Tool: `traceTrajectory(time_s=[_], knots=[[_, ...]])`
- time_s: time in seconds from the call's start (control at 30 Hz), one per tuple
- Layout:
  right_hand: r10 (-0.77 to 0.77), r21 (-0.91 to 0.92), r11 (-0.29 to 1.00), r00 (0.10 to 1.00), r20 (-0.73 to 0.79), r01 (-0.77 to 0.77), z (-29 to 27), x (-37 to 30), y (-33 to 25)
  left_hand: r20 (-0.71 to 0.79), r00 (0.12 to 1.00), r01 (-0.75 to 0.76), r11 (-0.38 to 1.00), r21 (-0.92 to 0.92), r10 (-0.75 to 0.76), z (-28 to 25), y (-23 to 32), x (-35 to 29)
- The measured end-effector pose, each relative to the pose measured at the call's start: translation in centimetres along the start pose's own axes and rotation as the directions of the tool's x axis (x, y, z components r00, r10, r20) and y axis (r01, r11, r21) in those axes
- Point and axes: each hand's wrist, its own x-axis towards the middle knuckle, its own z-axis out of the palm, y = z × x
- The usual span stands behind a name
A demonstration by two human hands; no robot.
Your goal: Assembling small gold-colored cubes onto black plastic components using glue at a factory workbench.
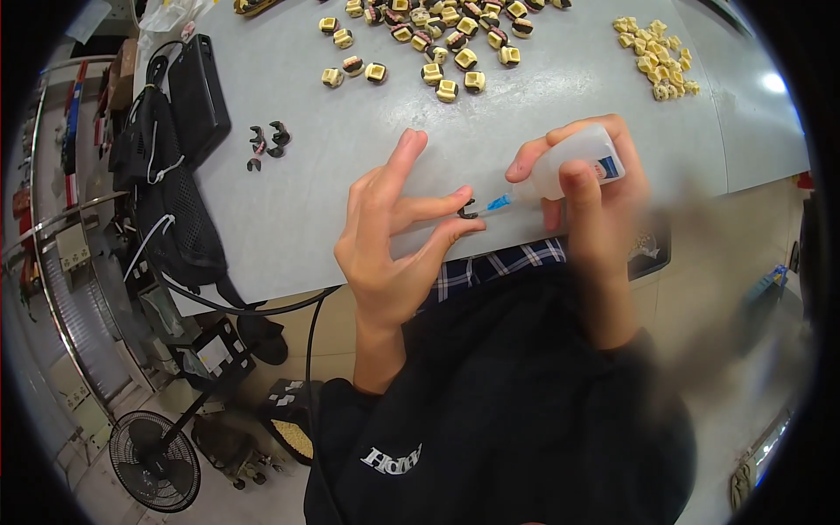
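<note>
My left hand (394,236) pinches a small black curved part (468,210) between thumb and fingertip, just above the front edge of the grey table (332,201). My right hand (586,188) grips a small translucent squeeze bottle (573,162) with a blue nozzle tip (499,203). The tip points left and touches or nearly touches the black part. My other left fingers are spread upward.
A few more black curved parts (267,144) lie left of my hands. Several cream and brown square pieces (437,44) are scattered at the far side, with smaller cream pieces (656,57) far right. A black bag with cables (175,175) sits at the table's left. A floor fan (153,459) stands below.
</note>
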Motion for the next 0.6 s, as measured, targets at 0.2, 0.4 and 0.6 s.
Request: traceTrajectory(time_s=[0.2,0.4,0.6], knots=[[-0.118,0.078,0.989,0.99,-0.076,0.124,-0.8,0.2,0.7,-0.031,1.0,0.0,0.998,-0.058,-0.002,0.2,-0.2,-0.2],[-0.24,-0.128,0.966,0.96,-0.143,0.223,-3.2,0.6,-1.2,-0.09,0.994,0.051,0.993,-0.11,-0.061,0.6,0.8,0.2],[-0.382,-0.583,0.757,0.924,-0.027,0.296,-5.6,0.8,-1.7,-0.1,0.994,0.044,0.994,-0.098,-0.054,0.3,1.0,-0.3]])
